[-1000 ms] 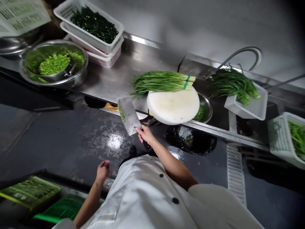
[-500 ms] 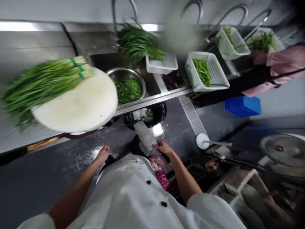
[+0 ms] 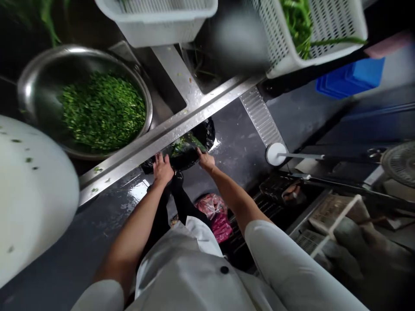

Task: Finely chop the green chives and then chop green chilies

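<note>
Wet floor (image 3: 238,140) below our steel tabletop (image 3: 191,99), folks, with a black-bagged bin (image 3: 184,162) down there, green bits (image 3: 177,147) showing. Our left hand (image 3: 163,169) is spread wide beside it; our right hand (image 3: 206,161) is curled, but we can't tell around what. Metal bowl (image 3: 45,95) of chopped greens (image 3: 105,112) nearby.

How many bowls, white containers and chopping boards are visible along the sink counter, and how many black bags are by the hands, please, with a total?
Bowls: 1
White containers: 2
Chopping boards: 1
Black bags: 1
Total: 5
</note>
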`<state>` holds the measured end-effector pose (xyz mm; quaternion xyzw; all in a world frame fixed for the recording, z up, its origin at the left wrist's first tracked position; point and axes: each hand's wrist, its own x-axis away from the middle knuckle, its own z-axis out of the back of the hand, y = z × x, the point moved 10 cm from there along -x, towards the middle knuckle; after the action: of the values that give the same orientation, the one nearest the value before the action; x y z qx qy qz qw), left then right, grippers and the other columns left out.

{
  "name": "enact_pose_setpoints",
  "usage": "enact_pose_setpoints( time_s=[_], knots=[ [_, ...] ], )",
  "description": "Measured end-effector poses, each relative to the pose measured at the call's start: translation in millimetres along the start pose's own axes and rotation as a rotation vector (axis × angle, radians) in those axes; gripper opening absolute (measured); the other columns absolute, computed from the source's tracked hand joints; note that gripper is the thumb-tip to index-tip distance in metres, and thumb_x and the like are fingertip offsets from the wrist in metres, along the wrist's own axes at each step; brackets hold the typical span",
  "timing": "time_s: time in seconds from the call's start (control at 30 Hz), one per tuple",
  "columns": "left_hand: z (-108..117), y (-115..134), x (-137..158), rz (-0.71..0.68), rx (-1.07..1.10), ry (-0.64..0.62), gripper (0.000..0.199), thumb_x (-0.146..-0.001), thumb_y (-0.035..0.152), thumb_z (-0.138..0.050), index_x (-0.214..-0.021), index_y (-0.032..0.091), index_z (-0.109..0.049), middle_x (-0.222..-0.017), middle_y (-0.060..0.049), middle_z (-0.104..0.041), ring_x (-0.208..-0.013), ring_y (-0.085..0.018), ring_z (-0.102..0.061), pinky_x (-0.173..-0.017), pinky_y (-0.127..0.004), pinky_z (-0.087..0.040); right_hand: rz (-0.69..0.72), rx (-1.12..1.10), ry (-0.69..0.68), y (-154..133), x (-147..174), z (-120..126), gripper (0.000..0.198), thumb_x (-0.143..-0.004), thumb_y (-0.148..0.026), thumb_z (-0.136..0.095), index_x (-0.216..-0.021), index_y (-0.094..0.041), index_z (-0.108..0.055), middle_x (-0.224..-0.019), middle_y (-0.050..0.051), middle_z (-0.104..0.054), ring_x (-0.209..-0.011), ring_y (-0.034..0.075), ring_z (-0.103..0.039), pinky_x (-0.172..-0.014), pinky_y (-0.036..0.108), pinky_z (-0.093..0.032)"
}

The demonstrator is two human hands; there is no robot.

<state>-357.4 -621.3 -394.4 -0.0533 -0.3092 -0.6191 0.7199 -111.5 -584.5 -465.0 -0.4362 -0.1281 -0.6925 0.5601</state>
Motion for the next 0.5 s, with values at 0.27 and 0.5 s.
enact_pose_setpoints(
  time_s=[0.27,0.5],
  knots=[
    [-95.8,-64.4,17.3,0.100,0.078,-0.155,0.059,-0.085,0.002,-0.047,-0.142,0.016,-0.057,-0.146,-0.018,-0.060,-0.136,-0.030,-0.056,-0.114,-0.043,-0.044,-0.005,0.554,-0.006,59.9,-13.3,-115.2,0.067,-0.106,-0.018,-0.024,-0.169,-0.034,-0.007,-0.133,0.019,-0.057,-0.116,0.029,-0.058,-0.099,0.046,-0.046],
    [-87.7,-71.0,-18.1,0.087,0.240,-0.063,0.054,-0.077,-0.003,-0.046,-0.123,0.016,-0.065,-0.112,-0.008,-0.073,-0.096,-0.020,-0.071,-0.099,-0.035,-0.053,-0.018,0.506,-0.062,149.6,45.0,-148.2,0.071,-0.102,-0.014,-0.027,-0.170,-0.025,-0.010,-0.120,0.021,-0.060,-0.109,0.031,-0.059,-0.095,0.042,-0.047]
  ],
)
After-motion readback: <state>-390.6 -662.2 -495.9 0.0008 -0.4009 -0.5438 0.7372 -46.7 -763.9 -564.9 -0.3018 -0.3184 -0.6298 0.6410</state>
